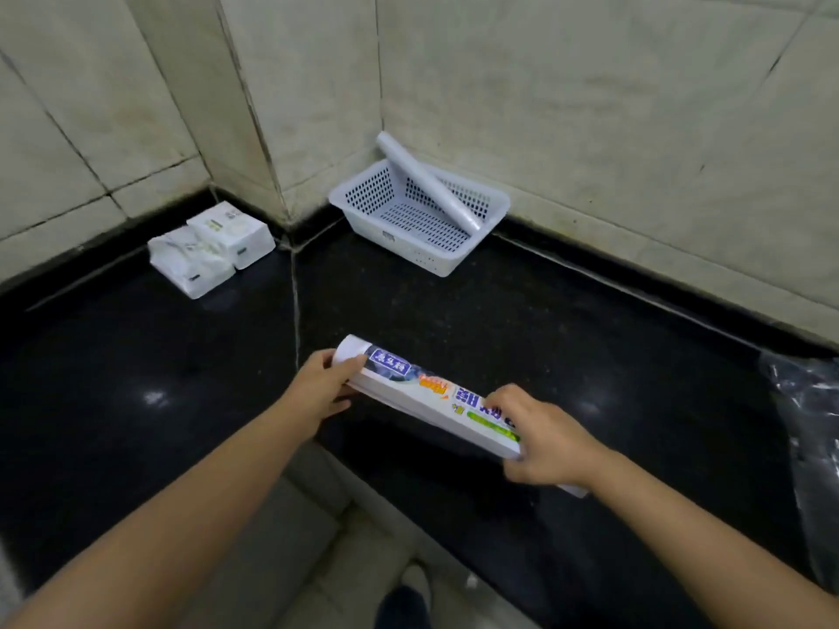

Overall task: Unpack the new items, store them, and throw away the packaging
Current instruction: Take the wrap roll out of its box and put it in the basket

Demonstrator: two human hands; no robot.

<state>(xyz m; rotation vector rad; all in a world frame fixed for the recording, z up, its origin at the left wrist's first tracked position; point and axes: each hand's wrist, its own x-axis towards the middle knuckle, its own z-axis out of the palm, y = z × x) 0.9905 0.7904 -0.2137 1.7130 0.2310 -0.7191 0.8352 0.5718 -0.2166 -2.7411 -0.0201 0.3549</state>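
Observation:
A long white roll in a printed wrapper (pixel 431 394) hangs over the front edge of the black counter (pixel 522 320). My left hand (pixel 324 385) grips its far left end. My right hand (pixel 542 440) is closed over its near right end, fingers on the printed label. At the back corner stands a white perforated basket (pixel 363 202). An unwrapped pale roll (pixel 426 181) leans in the basket, its upper end resting on the rim by the wall.
Three white wrapped tissue packs (pixel 211 247) lie at the back left of the counter. A crumpled clear plastic bag (pixel 808 429) lies at the right edge. Tiled walls close off the corner. Pale floor tiles and a dark shoe (pixel 402 608) show below.

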